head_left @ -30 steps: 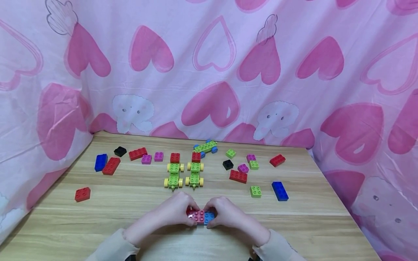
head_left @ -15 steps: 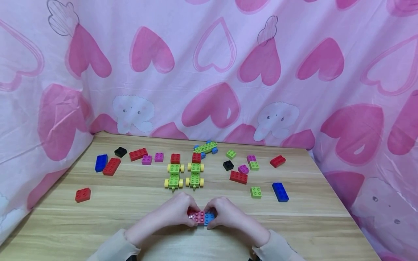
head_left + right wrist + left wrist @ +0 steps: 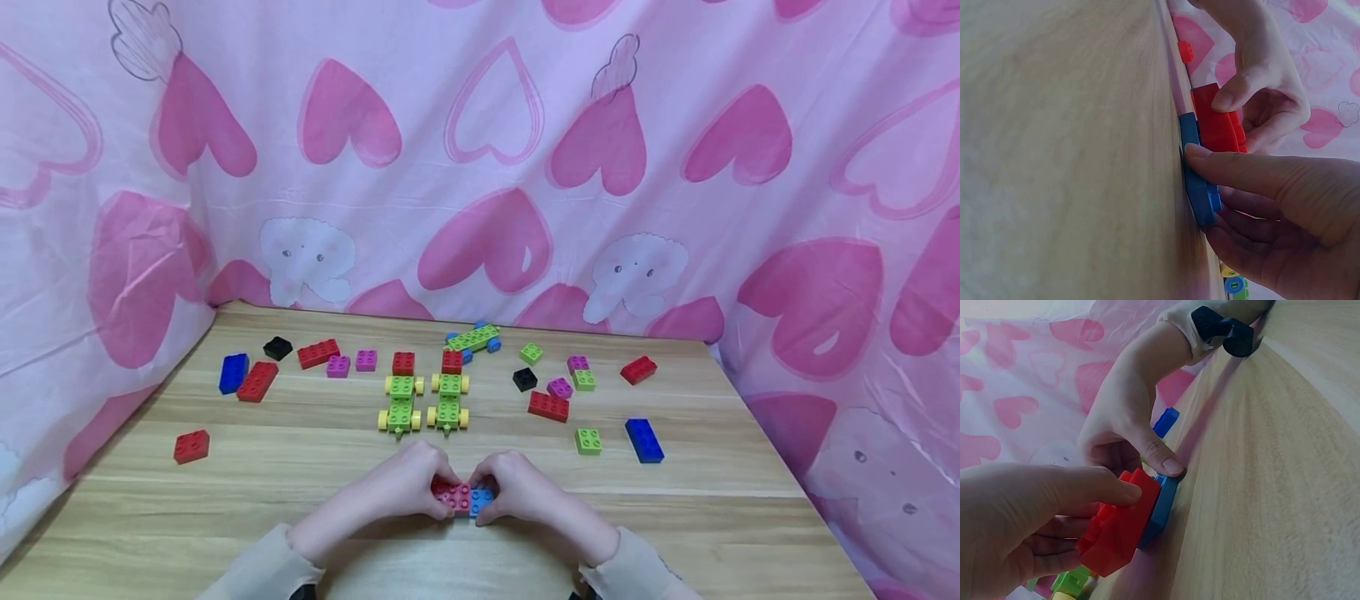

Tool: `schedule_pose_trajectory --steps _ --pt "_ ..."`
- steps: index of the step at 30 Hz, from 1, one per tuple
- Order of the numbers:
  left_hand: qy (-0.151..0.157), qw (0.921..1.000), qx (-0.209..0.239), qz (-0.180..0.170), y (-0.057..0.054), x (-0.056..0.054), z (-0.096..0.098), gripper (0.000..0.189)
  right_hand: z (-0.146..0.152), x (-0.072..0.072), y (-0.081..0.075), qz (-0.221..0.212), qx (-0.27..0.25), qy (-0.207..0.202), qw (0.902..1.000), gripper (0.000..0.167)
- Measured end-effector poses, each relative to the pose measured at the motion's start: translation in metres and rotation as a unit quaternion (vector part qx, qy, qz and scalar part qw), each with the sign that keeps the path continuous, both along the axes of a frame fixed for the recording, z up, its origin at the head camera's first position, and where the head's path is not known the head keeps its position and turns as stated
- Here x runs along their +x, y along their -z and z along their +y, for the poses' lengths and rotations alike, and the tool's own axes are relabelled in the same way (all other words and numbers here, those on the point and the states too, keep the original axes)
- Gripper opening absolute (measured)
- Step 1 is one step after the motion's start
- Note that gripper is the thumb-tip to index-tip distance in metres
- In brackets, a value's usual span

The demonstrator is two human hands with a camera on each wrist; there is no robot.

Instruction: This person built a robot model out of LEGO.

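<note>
Low over the table's near middle, my left hand (image 3: 414, 483) pinches a red building brick (image 3: 456, 497) between thumb and fingers. Beside it my right hand (image 3: 513, 487) holds a blue building brick (image 3: 481, 501) the same way. In the left wrist view the red brick (image 3: 1119, 525) sits higher than the blue brick (image 3: 1160, 512), and the two touch. From the right wrist, the blue brick (image 3: 1196, 181) lies against the table with the red brick (image 3: 1217, 122) partly above it. Whether their studs are pressed together cannot be told. The fingers hide both outer ends.
Two green cars with yellow wheels (image 3: 400, 404) (image 3: 448, 404) stand just beyond the hands. A green wheeled base with blue wheels (image 3: 472, 338) is behind them. Loose bricks lie on both sides, including a red brick (image 3: 192, 446) and a dark blue brick (image 3: 644, 440). A pink curtain (image 3: 480, 167) borders the table.
</note>
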State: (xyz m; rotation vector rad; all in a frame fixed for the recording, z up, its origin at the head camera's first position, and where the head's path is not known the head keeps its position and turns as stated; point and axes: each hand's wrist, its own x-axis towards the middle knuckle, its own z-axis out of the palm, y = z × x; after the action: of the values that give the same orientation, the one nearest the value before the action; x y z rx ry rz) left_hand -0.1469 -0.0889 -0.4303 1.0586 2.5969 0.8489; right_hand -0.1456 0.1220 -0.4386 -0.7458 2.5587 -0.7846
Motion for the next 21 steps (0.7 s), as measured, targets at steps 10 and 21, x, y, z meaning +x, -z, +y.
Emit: schedule_pose_trajectory --steps 10,21 --pt "-0.005 0.9998 0.001 -0.021 0.0011 -0.0025 0.0004 0.031 0.0 0.0004 -0.0008 -0.007 -0.004 0.004 1.0 0.037" --pt "-0.021 0.9989 0.004 -0.042 0.0017 -0.0032 0.0014 0.03 -0.0001 0.0006 0.0 -0.005 0.004 0.003 1.0 0.037"
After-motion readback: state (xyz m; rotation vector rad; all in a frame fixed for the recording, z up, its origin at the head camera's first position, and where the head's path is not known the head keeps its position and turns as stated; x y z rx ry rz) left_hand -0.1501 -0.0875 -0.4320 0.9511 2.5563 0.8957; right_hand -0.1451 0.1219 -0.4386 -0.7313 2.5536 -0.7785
